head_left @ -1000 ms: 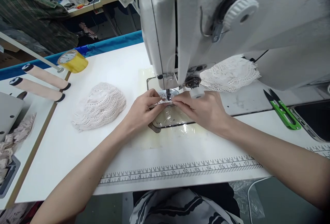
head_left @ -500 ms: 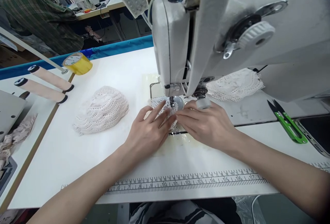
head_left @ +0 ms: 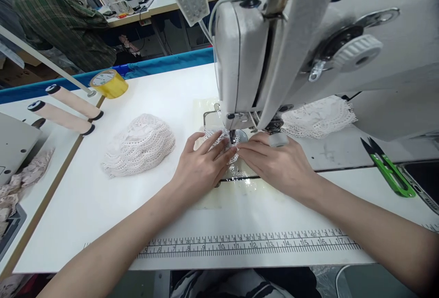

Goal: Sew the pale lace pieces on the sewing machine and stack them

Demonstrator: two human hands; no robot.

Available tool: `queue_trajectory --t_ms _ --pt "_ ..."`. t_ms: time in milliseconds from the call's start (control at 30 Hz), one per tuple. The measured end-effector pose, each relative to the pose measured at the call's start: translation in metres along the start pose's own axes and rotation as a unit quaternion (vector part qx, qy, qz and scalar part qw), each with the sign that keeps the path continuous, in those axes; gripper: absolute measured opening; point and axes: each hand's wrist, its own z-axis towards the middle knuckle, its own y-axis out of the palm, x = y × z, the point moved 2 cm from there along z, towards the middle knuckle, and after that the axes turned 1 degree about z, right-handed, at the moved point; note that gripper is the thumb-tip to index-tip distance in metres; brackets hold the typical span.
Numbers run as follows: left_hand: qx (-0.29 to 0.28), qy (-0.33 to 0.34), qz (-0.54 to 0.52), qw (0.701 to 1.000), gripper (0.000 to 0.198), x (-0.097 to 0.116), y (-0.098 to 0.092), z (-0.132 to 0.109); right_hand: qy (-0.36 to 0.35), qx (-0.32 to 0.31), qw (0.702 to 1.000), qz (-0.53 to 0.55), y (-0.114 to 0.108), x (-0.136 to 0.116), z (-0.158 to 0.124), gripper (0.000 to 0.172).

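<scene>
A small piece of white lace (head_left: pixel 213 134) lies under the presser foot (head_left: pixel 232 136) of the sewing machine (head_left: pixel 252 60). On the lace, left of the foot, rests my left hand (head_left: pixel 202 163), its fingers spread and its thumb side close to the needle area. My right hand (head_left: pixel 279 163) is closed, with fingertips pinched together at the lace's edge just right of the foot. The pinched spot is mostly hidden by the fingers. The fingertips of both hands nearly meet in front of the foot.
A lace pile (head_left: pixel 140 145) lies to the left, more lace (head_left: pixel 318 117) behind my right hand. Green thread snips (head_left: pixel 389 170) and a phone (head_left: pixel 423 179) lie right. Thread cones (head_left: pixel 63 117) and yellow tape (head_left: pixel 109 84) stand left. A person (head_left: pixel 65 28) sits beyond.
The view has shifted slightly, so the machine and table things appear further right. Both hands stay at the presser foot; the lace shows a little less to the left of it.
</scene>
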Motion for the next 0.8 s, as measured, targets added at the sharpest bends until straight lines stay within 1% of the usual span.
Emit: queue_trajectory --t_ms 100,200,367,800 --pt "0.003 -0.009 0.008 1.0 0.025 0.0 -0.001 0.001 0.006 -0.003 1.0 0.007 0.0 0.0 0.001 0.018" --pt "0.016 -0.003 0.01 1.0 0.025 0.007 -0.005 -0.001 0.01 0.002 1.0 0.017 -0.002 -0.002 0.0 0.016" --pt "0.026 0.007 0.007 1.0 0.023 0.016 -0.011 -0.006 0.005 0.0 1.0 0.025 -0.005 -0.006 -0.001 0.018" --pt "0.023 -0.003 -0.032 0.999 0.025 0.009 -0.006 -0.005 0.013 -0.017 1.0 0.017 -0.005 -0.004 0.0 0.018"
